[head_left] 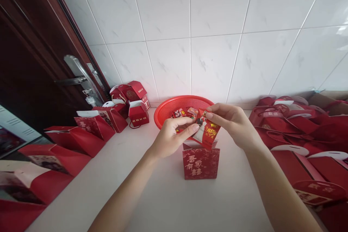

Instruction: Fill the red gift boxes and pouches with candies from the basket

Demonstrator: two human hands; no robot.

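Observation:
A red packet (207, 130) with gold lettering and a picture of a couple is held between both hands, tilted. My left hand (174, 132) pinches its left edge between thumb and fingers. At its upper right corner, my right hand (233, 121) grips it the same way. Just below stands an open red gift box (201, 163) with white characters on its front; the packet's lower corner overlaps the box's top edge. Behind the hands a red plastic basket (165, 107) holds several wrapped sweets (179, 112), partly covered by my hands and the packet.
Several red gift boxes (89, 125) line the left side of the white table (130, 195), with more small boxes (138, 112) by the wall. Flattened and folded red boxes (293, 119) pile up on the right. A dark door (32, 36) with a metal handle (73, 79) is at left.

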